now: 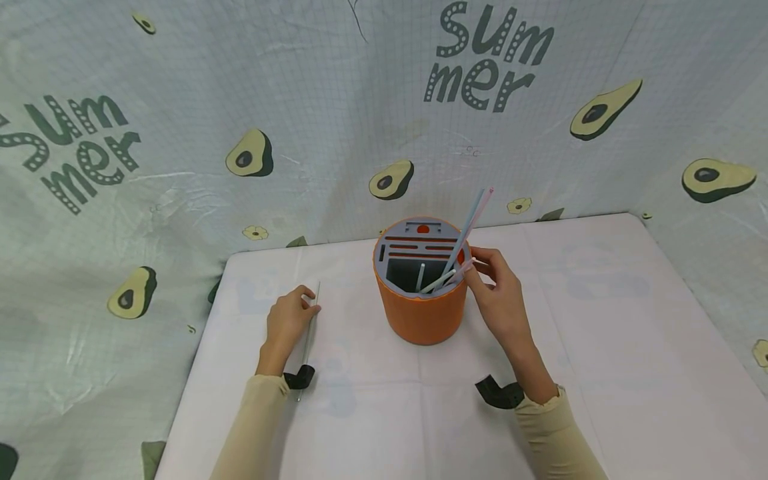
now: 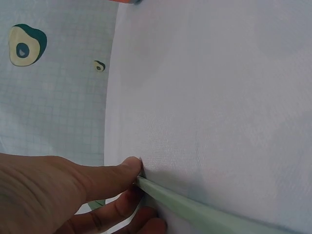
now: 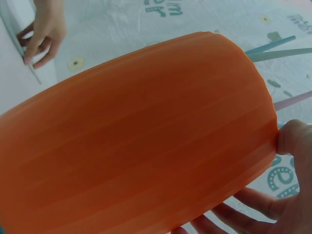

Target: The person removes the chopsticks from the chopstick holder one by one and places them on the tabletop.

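On the left, my left hand pinches a thin pale green straw between thumb and fingertips. The left wrist view shows that straw running out toward the lower right. An orange round organizer with a grey slotted top stands upright on the table. My right hand grips its right side, with the thumb at the rim and the other fingers around the outer wall. Several straws stand in the organizer's large front compartment, among them a blue straw and a pink straw.
A white cloth covers the table. Behind it hangs a pale sheet printed with avocados and lettering. A black wrist mount is on the left wrist, and another black mount is on the right.
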`<state>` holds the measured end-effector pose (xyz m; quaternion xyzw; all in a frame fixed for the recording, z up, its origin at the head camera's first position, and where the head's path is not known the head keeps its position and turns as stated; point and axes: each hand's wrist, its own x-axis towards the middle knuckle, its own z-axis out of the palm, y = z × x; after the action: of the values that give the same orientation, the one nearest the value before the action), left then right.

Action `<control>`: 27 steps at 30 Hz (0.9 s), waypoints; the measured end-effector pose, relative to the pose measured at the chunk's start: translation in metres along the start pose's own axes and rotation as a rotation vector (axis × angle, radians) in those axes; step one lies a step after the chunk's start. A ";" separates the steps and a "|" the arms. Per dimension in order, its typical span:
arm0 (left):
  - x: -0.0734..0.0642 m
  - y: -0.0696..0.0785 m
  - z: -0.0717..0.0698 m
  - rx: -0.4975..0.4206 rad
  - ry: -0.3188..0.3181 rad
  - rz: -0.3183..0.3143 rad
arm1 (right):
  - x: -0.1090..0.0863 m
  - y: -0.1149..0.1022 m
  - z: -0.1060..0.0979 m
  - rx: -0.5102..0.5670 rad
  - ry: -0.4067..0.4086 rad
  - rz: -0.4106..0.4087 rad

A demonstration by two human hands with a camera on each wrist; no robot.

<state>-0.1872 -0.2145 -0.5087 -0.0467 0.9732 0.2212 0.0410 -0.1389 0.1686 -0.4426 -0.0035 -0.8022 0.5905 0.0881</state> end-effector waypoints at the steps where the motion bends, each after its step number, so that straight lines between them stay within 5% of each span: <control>1: 0.000 0.000 0.000 -0.001 -0.001 -0.001 | 0.000 0.000 0.000 0.000 -0.001 0.001; 11: -0.003 0.004 -0.001 0.045 0.012 -0.019 | -0.001 -0.002 0.001 0.003 -0.003 -0.001; 20: -0.015 0.027 -0.009 0.055 0.330 0.093 | -0.001 -0.002 0.001 -0.001 -0.002 0.006; 27: -0.037 0.063 -0.030 -0.029 0.429 0.181 | -0.001 -0.004 0.000 0.021 -0.022 0.014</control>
<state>-0.1590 -0.1679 -0.4512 -0.0057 0.9566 0.2231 -0.1875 -0.1378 0.1678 -0.4390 -0.0015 -0.7970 0.5993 0.0751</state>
